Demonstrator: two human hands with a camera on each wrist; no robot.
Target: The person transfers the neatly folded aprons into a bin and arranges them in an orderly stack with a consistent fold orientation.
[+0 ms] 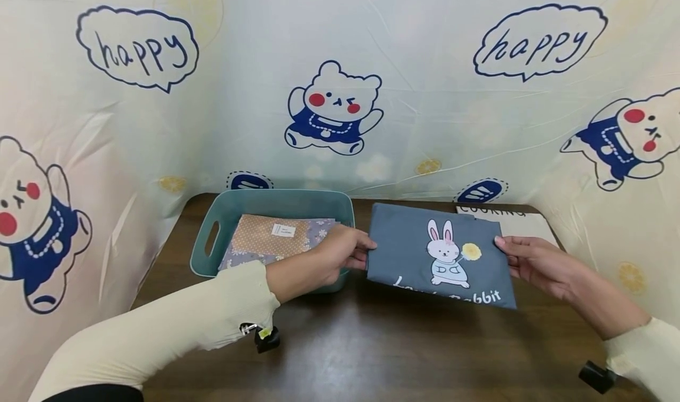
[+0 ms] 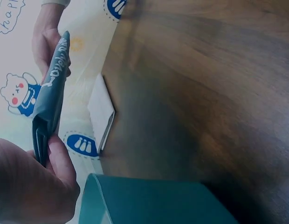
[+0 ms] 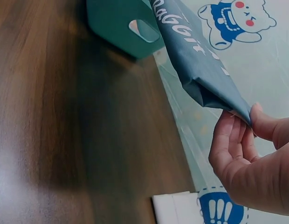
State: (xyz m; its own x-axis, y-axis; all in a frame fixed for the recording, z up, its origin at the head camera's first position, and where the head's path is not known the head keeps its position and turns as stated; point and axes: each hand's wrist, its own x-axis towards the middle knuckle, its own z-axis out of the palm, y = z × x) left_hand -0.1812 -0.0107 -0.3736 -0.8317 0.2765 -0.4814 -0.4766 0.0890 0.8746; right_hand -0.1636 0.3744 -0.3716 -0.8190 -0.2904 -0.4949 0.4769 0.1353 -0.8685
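While 2 curled hands (image 1: 344, 247) pinch a folded rabbit-print cloth (image 1: 441, 257) by opposite edges, teal basket (image 1: 287, 203) alongside, worktop (image 1: 350, 355) below.

Passage lies open over the near part of the dark brown wooden tabletop (image 1: 340, 355) and under the raised, folded blue-grey rabbit-print cloth (image 1: 404, 237). The teal plastic basket (image 1: 281, 202) obstructs the left (the cream-sleeved left forearm (image 1: 175, 316) crosses before it); the pale printed fabric curtain (image 1: 425, 95) bounds the back.
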